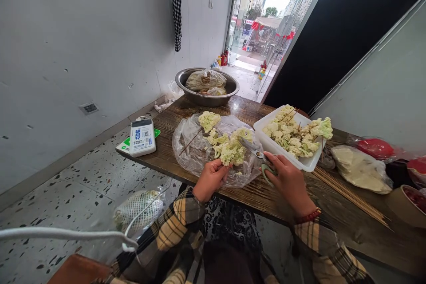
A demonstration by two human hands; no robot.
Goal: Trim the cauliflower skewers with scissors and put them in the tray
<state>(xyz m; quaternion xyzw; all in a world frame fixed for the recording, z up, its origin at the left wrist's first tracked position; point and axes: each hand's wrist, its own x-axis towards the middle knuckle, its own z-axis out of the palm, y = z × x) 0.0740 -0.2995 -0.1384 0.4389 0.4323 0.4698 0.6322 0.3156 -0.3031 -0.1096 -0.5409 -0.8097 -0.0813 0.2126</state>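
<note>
My left hand [212, 178] is closed on the near edge of a piece of cauliflower [233, 148] above a clear plastic bag [186, 151]. Closed around the handles of a pair of scissors [256, 151], my right hand [286, 177] holds their blades against the cauliflower's right side. More florets [209, 120] rest on the bag, and a thin wooden skewer [190, 143] lies across its left part. To the right stands a white plastic tub [266, 140] filled with skewered cauliflower pieces [289, 131].
A metal basin [181, 83] with bagged food sits at the table's far end. A white power bank [142, 137] lies at the left edge. Bamboo skewers [353, 193], bagged food [362, 168] and a bowl [408, 204] occupy the right. A net-wrapped bundle [140, 208] is on the floor.
</note>
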